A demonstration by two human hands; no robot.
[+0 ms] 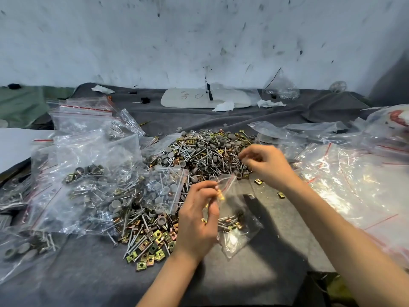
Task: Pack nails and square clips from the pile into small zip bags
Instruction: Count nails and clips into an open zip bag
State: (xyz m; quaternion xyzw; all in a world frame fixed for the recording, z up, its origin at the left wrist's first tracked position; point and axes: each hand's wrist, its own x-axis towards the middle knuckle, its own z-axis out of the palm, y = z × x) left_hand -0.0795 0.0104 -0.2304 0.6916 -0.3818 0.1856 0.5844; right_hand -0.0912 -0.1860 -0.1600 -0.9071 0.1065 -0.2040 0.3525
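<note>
My left hand [199, 216] pinches the mouth of a small clear red-striped zip bag [236, 227] on the grey cloth [88, 273], just before the heaped pile of silver nails and brass square clips [199, 154]. A few pieces lie inside. My right hand [267, 167] hovers over the pile's near edge with its fingers curled. I cannot tell whether they hold anything.
</note>
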